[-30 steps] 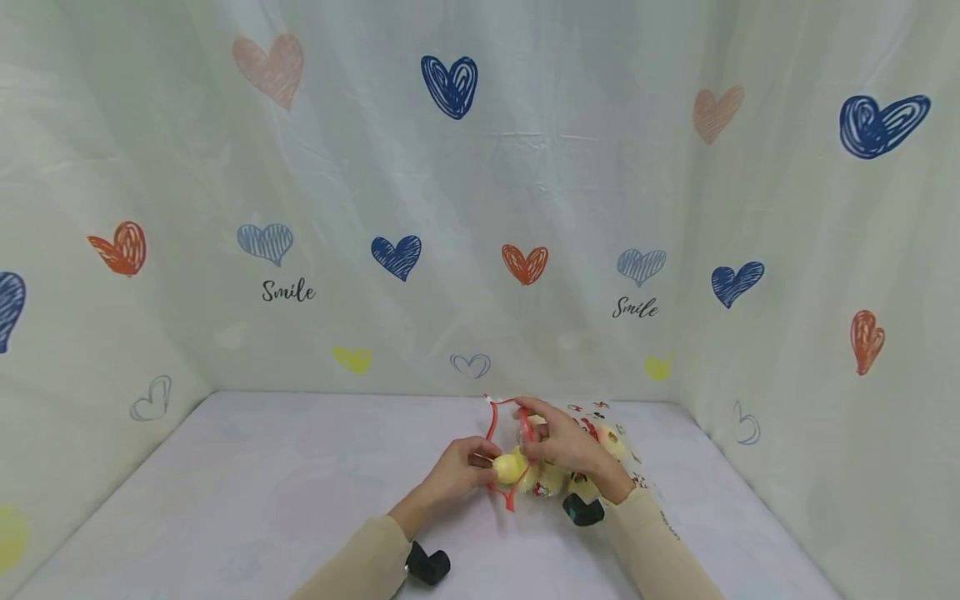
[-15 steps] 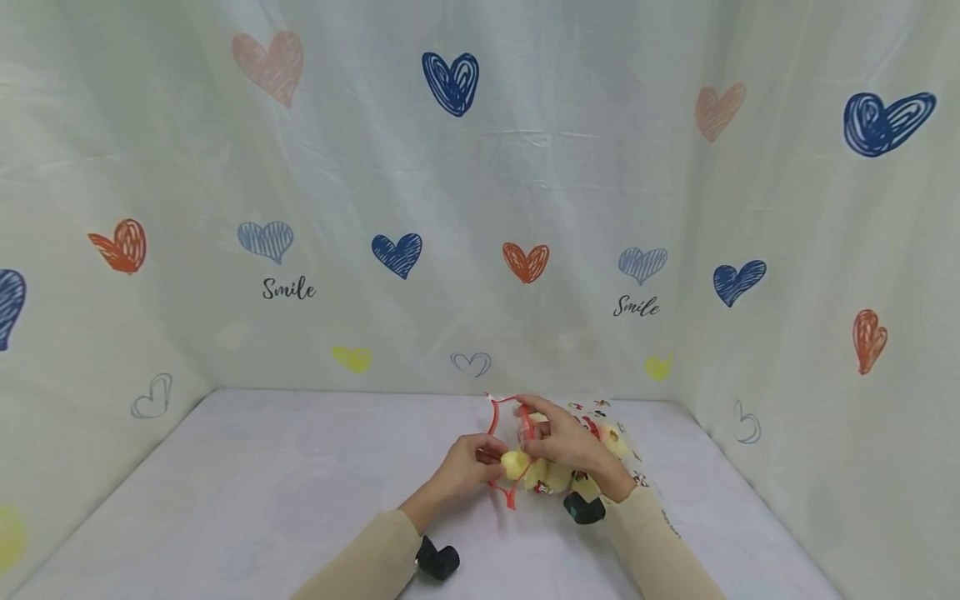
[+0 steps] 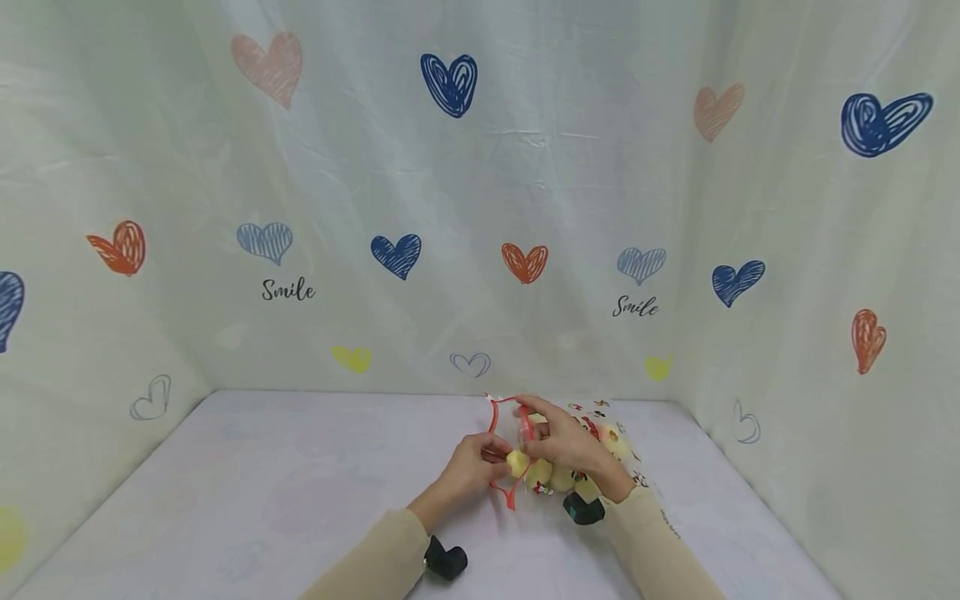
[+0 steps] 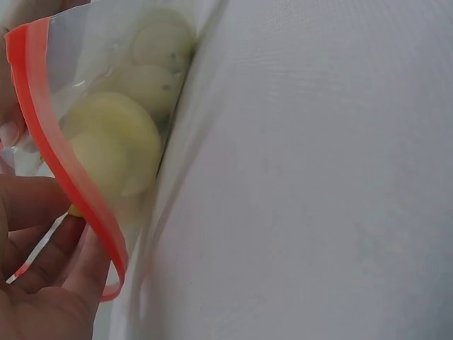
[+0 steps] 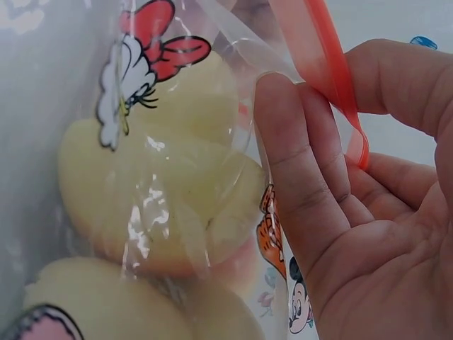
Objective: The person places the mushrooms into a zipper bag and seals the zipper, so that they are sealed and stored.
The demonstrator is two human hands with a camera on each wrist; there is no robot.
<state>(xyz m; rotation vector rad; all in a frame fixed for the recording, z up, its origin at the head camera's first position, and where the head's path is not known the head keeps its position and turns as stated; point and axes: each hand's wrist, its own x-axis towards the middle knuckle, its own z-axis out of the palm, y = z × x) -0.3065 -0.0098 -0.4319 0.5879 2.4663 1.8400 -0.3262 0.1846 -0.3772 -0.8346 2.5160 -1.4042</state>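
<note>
A clear zip bag (image 3: 492,417) with a red zip edge and cartoon prints lies on its side with its mouth spread toward the left. My right hand (image 3: 566,442) grips the red edge (image 5: 329,53) between thumb and fingers. At the mouth, my left hand (image 3: 471,468) pinches a smooth, pale yellow rounded thing (image 3: 517,463); its fingertips are inside the red rim in the left wrist view. Several more pale yellow rounded things (image 5: 163,205) show through the plastic, some with a pinkish tinge. Their exact kind is unclear. My right forearm hides part of the bag.
The bag rests on a white table (image 3: 300,500), toward its back right. Behind and at both sides hangs a white curtain (image 3: 570,183) printed with hearts. Each wrist carries a black camera mount (image 3: 446,560).
My left hand has moved right, pushing the yellow rounded thing deeper into the bag's mouth. My right hand has stayed in place on the red edge.
</note>
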